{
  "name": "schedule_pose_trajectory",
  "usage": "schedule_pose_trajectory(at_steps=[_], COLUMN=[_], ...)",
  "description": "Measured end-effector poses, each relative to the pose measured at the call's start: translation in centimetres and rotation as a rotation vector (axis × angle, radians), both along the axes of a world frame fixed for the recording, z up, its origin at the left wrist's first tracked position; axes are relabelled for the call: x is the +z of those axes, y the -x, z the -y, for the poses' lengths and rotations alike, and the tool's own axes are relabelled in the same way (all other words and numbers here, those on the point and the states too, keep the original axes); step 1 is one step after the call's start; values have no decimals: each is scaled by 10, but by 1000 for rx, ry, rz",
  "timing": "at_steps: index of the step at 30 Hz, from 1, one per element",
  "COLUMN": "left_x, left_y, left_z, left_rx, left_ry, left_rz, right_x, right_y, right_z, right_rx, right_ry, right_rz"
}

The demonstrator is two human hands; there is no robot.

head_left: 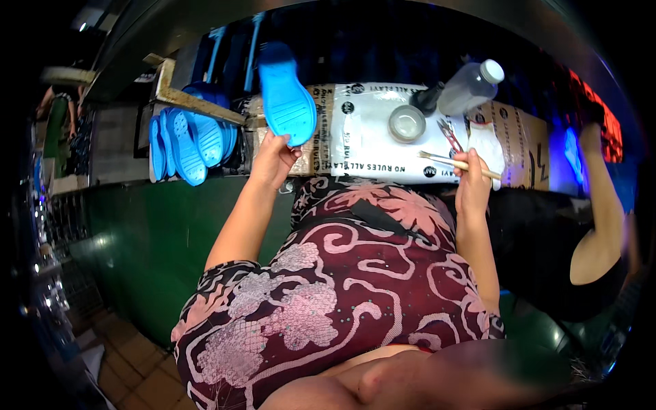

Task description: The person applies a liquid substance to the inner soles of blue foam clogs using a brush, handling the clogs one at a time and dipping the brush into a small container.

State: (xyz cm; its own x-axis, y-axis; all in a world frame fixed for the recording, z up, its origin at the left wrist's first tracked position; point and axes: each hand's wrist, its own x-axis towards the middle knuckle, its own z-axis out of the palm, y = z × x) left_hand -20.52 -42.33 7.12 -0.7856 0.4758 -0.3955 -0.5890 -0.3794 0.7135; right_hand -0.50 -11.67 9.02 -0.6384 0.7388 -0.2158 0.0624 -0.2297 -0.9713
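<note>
A bright blue shoe sole (288, 96) is pinched at its near end by my left hand (275, 160), its ridged face turned up. My right hand (473, 184) grips a brush (444, 160) with a pale wooden handle, its bristles pointing left over the white printed sheet (369, 147). Just beyond the bristles stands a small glass jar (406, 124) with clear contents. Red-handled snips (451, 137) lie between the jar and my right hand. A crumpled white cloth (485, 145) sits beside that hand.
A translucent bottle with a white cap (471, 89) and a small dark bottle (428, 100) stand behind the jar. Several blue soles (188, 140) are stacked at left, by a worn metal bar (195, 102). Another person's arm (605, 191) is at the right.
</note>
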Motion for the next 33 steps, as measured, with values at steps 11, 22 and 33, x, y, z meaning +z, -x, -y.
schedule_pose_trajectory(at_steps=[11, 22, 33], left_x=[29, 26, 26], left_y=[-50, -70, -75], left_z=[-82, -105, -107], left_rx=[-129, -120, -32], left_ry=[229, 263, 338], left_rz=[-565, -905, -1127], right_x=[62, 62, 62], right_y=[16, 18, 9], right_z=[26, 32, 26], right_rx=[209, 313, 280], right_ry=[-363, -1127, -1092], right_rz=[-98, -252, -265])
